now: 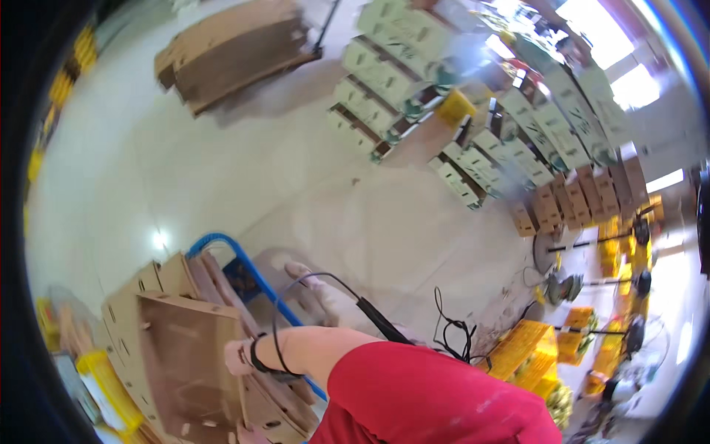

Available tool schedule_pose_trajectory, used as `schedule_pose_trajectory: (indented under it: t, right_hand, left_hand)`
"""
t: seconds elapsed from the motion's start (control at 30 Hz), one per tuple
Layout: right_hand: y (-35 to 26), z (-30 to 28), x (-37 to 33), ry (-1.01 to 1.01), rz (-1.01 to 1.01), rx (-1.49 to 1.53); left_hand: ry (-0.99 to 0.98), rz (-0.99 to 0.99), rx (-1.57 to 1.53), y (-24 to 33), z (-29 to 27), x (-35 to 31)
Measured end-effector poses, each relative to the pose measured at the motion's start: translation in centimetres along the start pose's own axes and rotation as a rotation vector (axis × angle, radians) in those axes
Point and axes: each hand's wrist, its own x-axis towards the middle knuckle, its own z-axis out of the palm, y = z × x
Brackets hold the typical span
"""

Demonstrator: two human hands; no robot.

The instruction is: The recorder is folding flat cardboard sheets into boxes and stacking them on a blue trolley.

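cardboard tray [188, 362] near 1 blue handle [259, 278]

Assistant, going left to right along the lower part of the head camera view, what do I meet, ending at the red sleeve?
Left to right: bright yellow object, open brown cardboard box, right hand at the box's right edge, black wristband, red sleeve.
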Motion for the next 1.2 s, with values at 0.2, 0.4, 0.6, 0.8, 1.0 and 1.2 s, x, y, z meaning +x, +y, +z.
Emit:
schedule_pose_trajectory:
  t: [0.2, 0.4, 0.6, 0.8, 1.0, 1.2]
  right_hand:
    - [-0.6, -2.6, -22.0, 0.246, 0.394, 0.029]
    - [-9.0, -7.6, -44.7, 0.071, 1.039, 0.022]
    - [-22.7, -4.4, -66.6, 0.218, 1.416, 0.324]
    - [-32.5, 2.2, -78.4, 0.297, 1.999, 0.721]
    - [-36.0, 8.2, -87.5, 0.438, 2.36, 0.754]
    - [-35.3, 15.3, -96.5, 0.552, 2.495, 0.688]
  left_hand:
    - [-0.299, 0.746, 0.393, 13.7, -5.5, 0.4]
    - [-0.619, 1.295, 0.078, 32.3, -5.4, -3.0]
    - [-0.806, 1.688, 0.316, 52.1, -0.6, -16.3]
    - [-0.807, 1.663, 0.01, 65.6, 4.3, -26.4]
    - [-0.836, 1.643, 0.405, 73.6, 7.3, -27.8]
    - [-0.807, 1.369, 0.479, 77.0, 9.7, -32.0]
